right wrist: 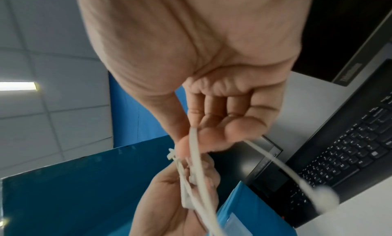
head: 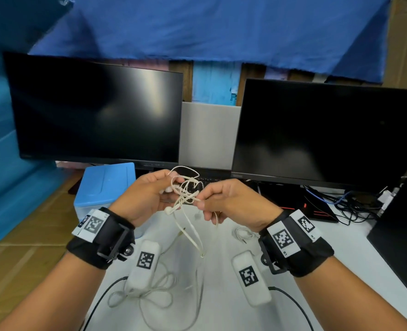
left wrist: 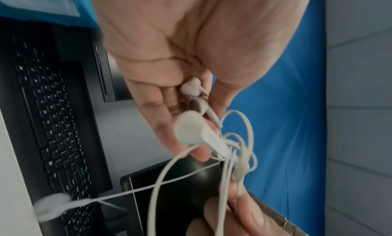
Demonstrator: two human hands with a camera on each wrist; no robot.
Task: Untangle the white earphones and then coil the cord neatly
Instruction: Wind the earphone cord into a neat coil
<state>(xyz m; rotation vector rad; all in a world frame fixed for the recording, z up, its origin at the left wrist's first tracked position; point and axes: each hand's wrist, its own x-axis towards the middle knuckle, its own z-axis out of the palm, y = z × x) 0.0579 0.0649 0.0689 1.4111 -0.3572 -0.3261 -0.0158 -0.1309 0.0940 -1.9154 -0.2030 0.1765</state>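
The white earphones (head: 185,191) are a tangled knot held in the air between both hands, above the white desk (head: 233,306). My left hand (head: 171,187) grips the knot from the left, with one earbud (left wrist: 191,88) tucked against its fingers. A second earbud (left wrist: 191,130) juts out from the tangle (left wrist: 237,147). My right hand (head: 201,206) pinches a strand (right wrist: 193,139) of the cord between thumb and fingers. An earbud (head: 169,210) hangs below the knot. A long loop of cord (head: 201,253) dangles toward the desk.
Two dark monitors (head: 97,111) (head: 329,132) stand behind, with a black keyboard (head: 209,180) under them. A blue box (head: 104,185) sits at the left. A small coiled earphone (head: 243,234) and a loose cord (head: 150,295) lie on the desk. Cables (head: 348,201) pile at the right.
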